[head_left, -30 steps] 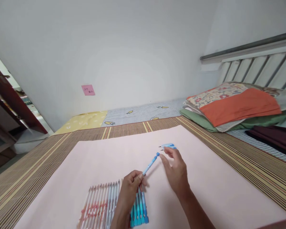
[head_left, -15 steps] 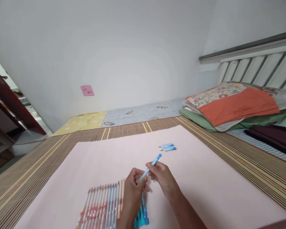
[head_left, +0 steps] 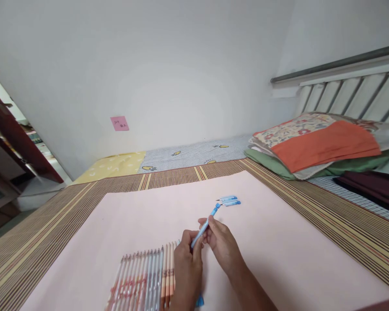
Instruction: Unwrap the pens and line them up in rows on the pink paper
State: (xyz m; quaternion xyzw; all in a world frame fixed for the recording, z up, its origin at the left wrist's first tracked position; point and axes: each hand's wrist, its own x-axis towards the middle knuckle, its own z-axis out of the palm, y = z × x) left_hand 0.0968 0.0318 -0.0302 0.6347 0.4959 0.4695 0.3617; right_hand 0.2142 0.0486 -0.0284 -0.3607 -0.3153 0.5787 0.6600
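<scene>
A slim light-blue pencil [head_left: 203, 230] with a darker blue end slants up and away between my two hands. My left hand [head_left: 188, 259] is closed around its lower part, hiding the near tip. Higher up, the thumb and fingers of my right hand [head_left: 221, 242] pinch the shaft. Just beyond the blue end lie two short blue pieces with dark points [head_left: 231, 200]. Beside my left hand is a row of clear-barrelled pens [head_left: 138, 276] with reddish and grey markings, then peach-coloured pencils [head_left: 167, 270]. A blue end [head_left: 199, 300] shows from beneath my left wrist.
A pale pink board [head_left: 126, 216] lies under everything, on a striped mat [head_left: 52, 220]. Pillows [head_left: 327, 142] are stacked at the right by a slatted headboard [head_left: 346, 93]. Dark folded cloth [head_left: 369, 190] lies near them. A pink note [head_left: 119, 123] is on the wall.
My left hand has shifted slightly right and now covers most of the blue pencils below. The right thumb has moved along the held pencil, whose blue end sits slightly farther away.
</scene>
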